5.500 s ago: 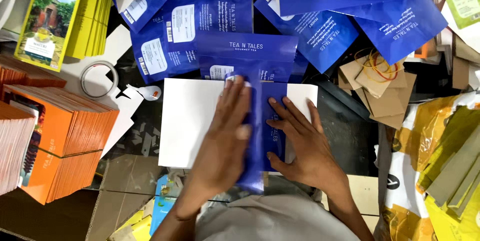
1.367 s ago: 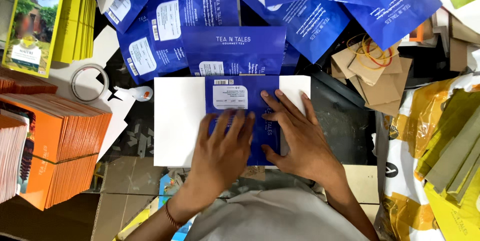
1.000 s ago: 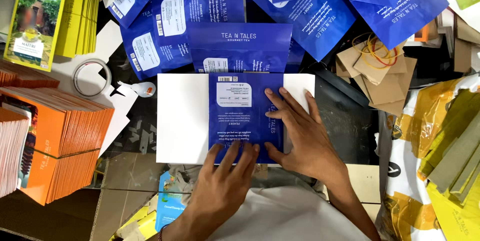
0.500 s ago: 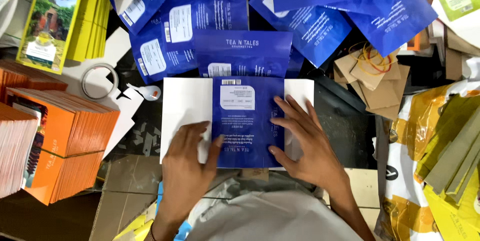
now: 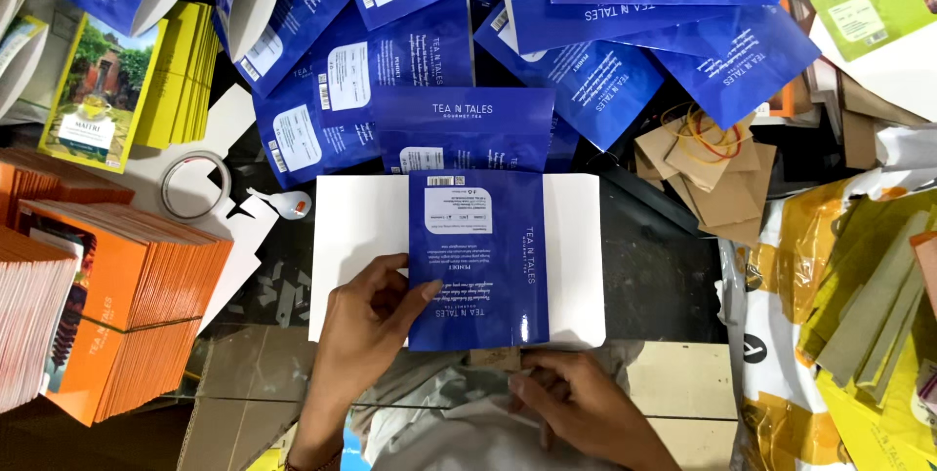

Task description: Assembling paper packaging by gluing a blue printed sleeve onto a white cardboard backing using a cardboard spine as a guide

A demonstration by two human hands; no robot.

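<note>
Lying flat on a white sheet (image 5: 361,227), the glossy blue pouch (image 5: 478,261) is pressed by the open left hand (image 5: 366,320).

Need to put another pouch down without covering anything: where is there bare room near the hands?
Bare white board left of the blue pouch, above the left hand; narrow white strip right of it; dark mat beyond. Crowded: pouch pile above, orange cartons left.

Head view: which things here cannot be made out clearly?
- Right hand: what its fingers pinch at the blue pouch bottom is hidden by the hand.
- White sheet: its middle is hidden under the pouch.
- Left hand: wrist cut off by the bottom edge.
</note>
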